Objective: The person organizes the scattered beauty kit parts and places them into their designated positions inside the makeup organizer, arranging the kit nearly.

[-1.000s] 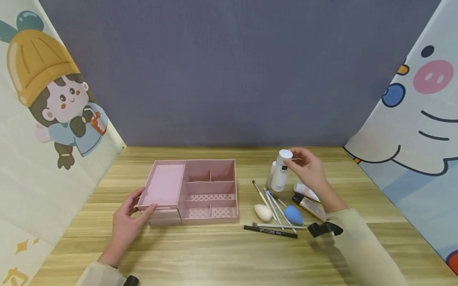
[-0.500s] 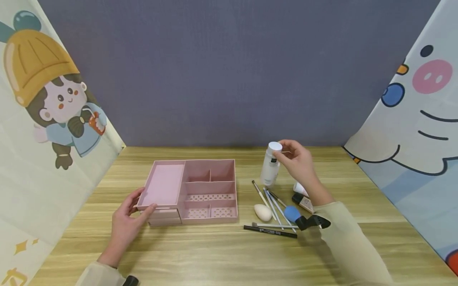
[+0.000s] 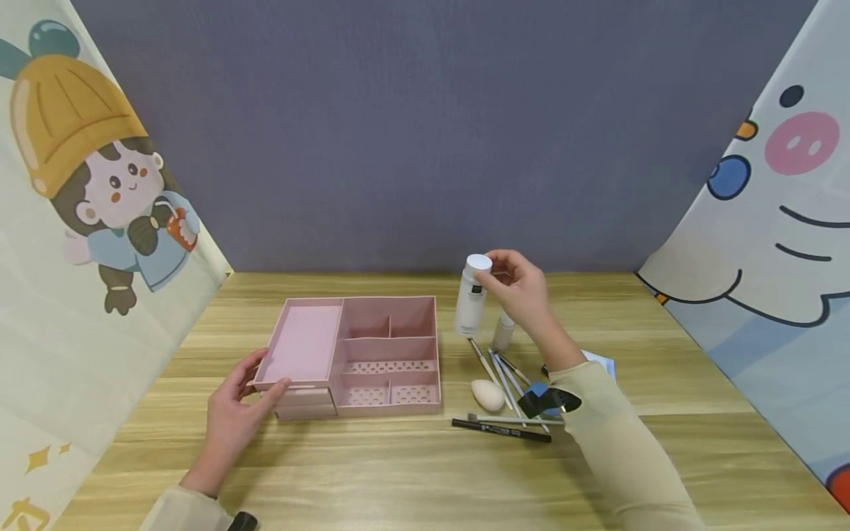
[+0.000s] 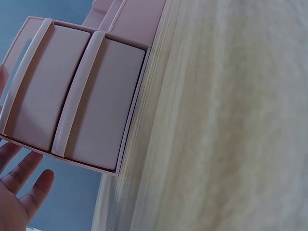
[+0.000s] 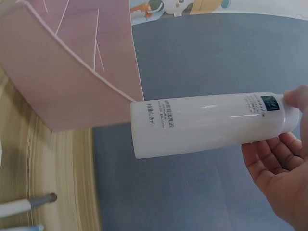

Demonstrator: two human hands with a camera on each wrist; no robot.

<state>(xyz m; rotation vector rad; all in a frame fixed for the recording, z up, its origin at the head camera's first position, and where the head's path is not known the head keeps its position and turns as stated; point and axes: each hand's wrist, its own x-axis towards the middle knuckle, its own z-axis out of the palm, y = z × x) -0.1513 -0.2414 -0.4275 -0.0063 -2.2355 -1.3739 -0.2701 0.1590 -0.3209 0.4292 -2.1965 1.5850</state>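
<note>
A pink makeup organizer (image 3: 305,343) stands on the table, with a flat-topped drawer section at left and open compartments at right. My left hand (image 3: 235,398) holds its front left corner, thumb over the front edge and fingers along the side. In the left wrist view, two drawer fronts (image 4: 103,103) are closed. My right hand (image 3: 524,291) pinches a white lotion bottle (image 3: 470,306) by its cap, thumb on the near side. The bottle is upright and raised, just right of the organizer's back right corner. Its printed label (image 5: 163,115) shows in the right wrist view.
A small capped bottle (image 3: 502,333) stands below the right hand. Nearer lie several brushes (image 3: 483,361), a cream egg-shaped sponge (image 3: 488,395) and a black pen (image 3: 501,430). The right forearm partly hides a blue sponge (image 3: 536,388) and other items.
My right hand has carried the lotion bottle left and slightly back, away from the small bottle and toward the organizer. The left hand and the organizer have stayed in place.
</note>
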